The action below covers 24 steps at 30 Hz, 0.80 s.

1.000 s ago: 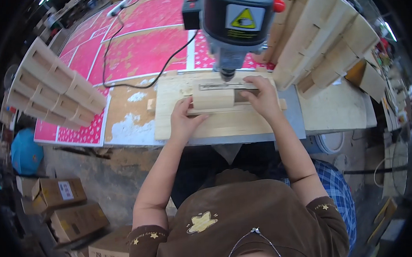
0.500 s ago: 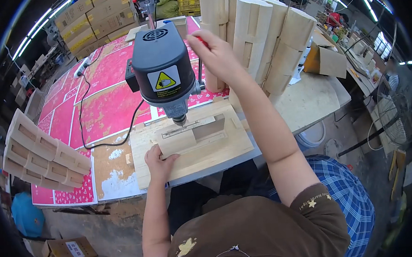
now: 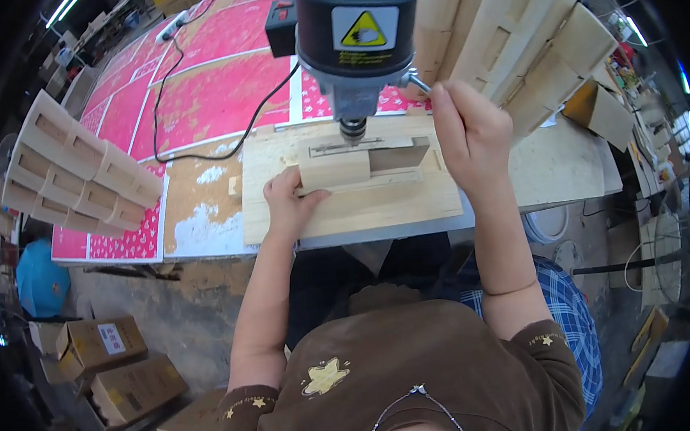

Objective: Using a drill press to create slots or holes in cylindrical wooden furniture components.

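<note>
I'm watching the drill (image 3: 355, 39) hanging over the block (image 3: 335, 169), near the board's (image 3: 360, 207) far edge. Left hand (image 3: 288, 205) is pinning it (fingers close to the bit); right hand (image 3: 471, 127) is gripping the lever (image 3: 420, 81). A grabbing bit could spin the block.

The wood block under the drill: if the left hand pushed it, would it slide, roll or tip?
The wood block looks rigid and flat-sided, so it would likely slide, not roll. It lies low on the board, so tipping seems unlikely. Left hand steadies it.
</note>
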Available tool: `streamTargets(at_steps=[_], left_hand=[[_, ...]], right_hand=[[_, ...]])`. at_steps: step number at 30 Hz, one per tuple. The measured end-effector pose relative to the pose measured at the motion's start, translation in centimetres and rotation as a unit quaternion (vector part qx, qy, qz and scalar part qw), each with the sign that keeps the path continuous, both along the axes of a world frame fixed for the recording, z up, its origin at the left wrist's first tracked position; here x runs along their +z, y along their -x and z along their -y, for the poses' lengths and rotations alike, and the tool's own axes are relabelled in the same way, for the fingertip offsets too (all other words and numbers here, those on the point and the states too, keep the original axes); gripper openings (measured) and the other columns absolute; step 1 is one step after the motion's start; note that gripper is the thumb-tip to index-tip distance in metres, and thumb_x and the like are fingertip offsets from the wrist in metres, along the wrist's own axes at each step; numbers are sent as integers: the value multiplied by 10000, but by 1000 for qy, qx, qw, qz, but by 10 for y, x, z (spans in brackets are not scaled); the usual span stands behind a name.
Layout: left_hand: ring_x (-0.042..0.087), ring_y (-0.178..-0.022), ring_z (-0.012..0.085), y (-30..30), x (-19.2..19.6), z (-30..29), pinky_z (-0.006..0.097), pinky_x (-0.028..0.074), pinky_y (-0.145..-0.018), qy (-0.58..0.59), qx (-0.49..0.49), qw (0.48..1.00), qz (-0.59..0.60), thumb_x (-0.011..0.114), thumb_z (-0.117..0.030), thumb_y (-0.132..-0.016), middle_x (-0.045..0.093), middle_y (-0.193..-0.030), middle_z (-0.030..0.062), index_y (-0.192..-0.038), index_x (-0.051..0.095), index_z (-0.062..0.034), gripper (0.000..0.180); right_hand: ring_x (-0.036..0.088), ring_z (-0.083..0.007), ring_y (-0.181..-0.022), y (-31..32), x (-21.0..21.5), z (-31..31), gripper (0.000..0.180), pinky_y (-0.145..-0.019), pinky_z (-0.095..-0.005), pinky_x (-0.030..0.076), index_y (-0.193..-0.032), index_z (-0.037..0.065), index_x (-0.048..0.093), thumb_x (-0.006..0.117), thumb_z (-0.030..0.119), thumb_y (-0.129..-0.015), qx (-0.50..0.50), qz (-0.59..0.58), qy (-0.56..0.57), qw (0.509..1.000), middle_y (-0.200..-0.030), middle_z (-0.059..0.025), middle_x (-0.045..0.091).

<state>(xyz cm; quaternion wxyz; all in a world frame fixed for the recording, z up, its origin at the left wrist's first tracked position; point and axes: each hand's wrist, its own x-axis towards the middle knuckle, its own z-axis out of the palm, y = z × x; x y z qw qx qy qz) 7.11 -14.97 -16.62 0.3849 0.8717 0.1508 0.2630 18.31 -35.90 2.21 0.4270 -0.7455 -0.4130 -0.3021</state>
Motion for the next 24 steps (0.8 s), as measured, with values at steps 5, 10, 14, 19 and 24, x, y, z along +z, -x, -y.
streamTargets(at_steps=[5,10,14,19,24], left_hand=[[547,-766,204,8,-7,-6,367,287,-848,10,2,1000,-5,795,-197,-576,584,-735,7,-884,656,-130,344],[545,-794,205,5,-3,1,366,280,-858,-26,-1,1000,1,791,-193,-585,587,-750,10,-886,657,-129,335],[591,-774,215,5,-1,4,364,301,-897,-17,9,1000,-14,790,-149,-606,651,-798,23,-867,663,-96,295],[562,-788,209,10,3,4,373,273,-881,-34,14,999,-20,786,-189,-604,616,-780,11,-884,655,-114,319],[539,-827,208,-8,1,27,390,274,-847,-78,7,997,-13,779,-231,-599,580,-778,4,-932,638,-120,378]], right_hand=[[529,-248,-534,10,-56,-2,24,-503,-336,374,-797,35,614,594,49,-794,19,20,-26,999,-610,-74,544],[532,-227,-573,-6,-102,-8,57,-549,-334,362,-831,26,625,595,39,-784,25,51,-32,998,-646,-57,561],[516,-241,-573,-5,-102,-5,37,-555,-351,364,-805,28,624,603,36,-777,30,50,-43,997,-657,-67,558],[499,-275,-524,-8,-19,-6,114,-505,-383,378,-727,41,593,599,121,-808,25,38,-57,997,-570,-107,511],[593,-390,-794,-48,63,-52,343,-696,-418,459,-862,3,627,464,304,-880,-98,-82,29,991,-818,-211,616]])
